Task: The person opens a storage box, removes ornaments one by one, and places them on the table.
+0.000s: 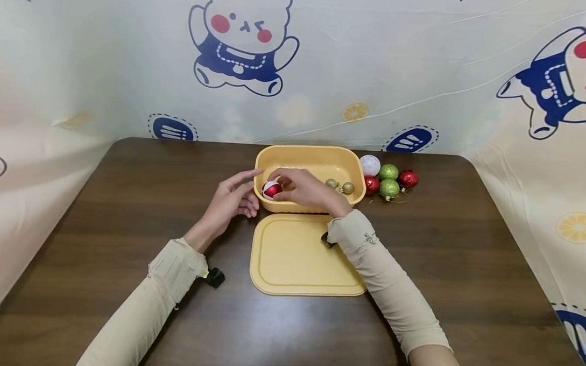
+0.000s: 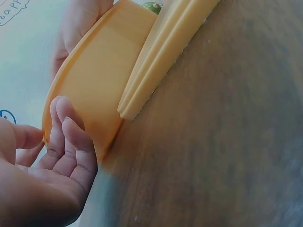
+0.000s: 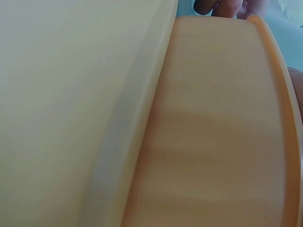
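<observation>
Inside the left end of a yellow box (image 1: 318,150), my right hand (image 1: 306,190) holds a red and white Christmas ball (image 1: 272,190) between thumb and fingers. My left hand (image 1: 229,202) is at the box's left end, a fingertip touching the rim and the other fingers loosely bent beside the outer wall. In the left wrist view, the fingers (image 2: 71,149) of that hand lie close to the wall. A few small gold balls (image 1: 348,188) lie in the right part of the box. In the right wrist view the box wall (image 3: 213,118) hides the ball.
The yellow lid (image 1: 290,258) lies flat on the brown table (image 1: 278,333), just in front of the box. Right of the box sit a white ball (image 1: 370,165), green glitter balls (image 1: 389,188) and red balls (image 1: 408,179). A printed cloth (image 1: 326,60) hangs behind the table.
</observation>
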A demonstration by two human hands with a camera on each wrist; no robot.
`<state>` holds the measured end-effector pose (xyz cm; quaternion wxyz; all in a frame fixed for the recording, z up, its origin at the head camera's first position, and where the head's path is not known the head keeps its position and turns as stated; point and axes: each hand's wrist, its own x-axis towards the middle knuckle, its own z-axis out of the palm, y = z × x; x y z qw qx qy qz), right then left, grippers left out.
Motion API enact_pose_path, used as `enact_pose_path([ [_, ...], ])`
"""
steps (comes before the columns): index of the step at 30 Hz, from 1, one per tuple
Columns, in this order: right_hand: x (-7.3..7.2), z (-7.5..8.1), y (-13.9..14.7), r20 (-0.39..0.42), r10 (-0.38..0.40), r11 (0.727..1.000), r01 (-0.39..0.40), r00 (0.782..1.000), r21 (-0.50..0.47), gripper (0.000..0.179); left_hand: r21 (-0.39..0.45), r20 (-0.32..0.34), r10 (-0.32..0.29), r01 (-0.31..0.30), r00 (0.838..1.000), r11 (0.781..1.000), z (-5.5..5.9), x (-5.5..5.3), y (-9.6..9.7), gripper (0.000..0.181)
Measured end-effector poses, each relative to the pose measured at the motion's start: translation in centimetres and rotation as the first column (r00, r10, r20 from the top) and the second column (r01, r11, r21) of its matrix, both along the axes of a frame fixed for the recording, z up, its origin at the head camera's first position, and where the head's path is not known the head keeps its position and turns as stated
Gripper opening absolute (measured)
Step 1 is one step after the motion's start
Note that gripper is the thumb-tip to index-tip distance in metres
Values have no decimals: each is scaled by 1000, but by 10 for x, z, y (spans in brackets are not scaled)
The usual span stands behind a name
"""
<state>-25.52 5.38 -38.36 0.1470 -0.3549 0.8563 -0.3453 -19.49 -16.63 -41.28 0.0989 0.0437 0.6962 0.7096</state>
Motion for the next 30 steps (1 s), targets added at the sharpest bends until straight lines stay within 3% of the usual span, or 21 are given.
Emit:
enact_pose_path([
  [21, 1, -2, 4, -31, -62, 998, 62, 998, 9, 32, -7, 5, 6, -6, 1000, 1000, -2, 0, 1, 40],
  [30, 2, -4, 6, -65, -69, 998, 68, 996, -14, 42, -18, 2, 15, -15, 1000, 1000, -3, -3, 0, 39],
])
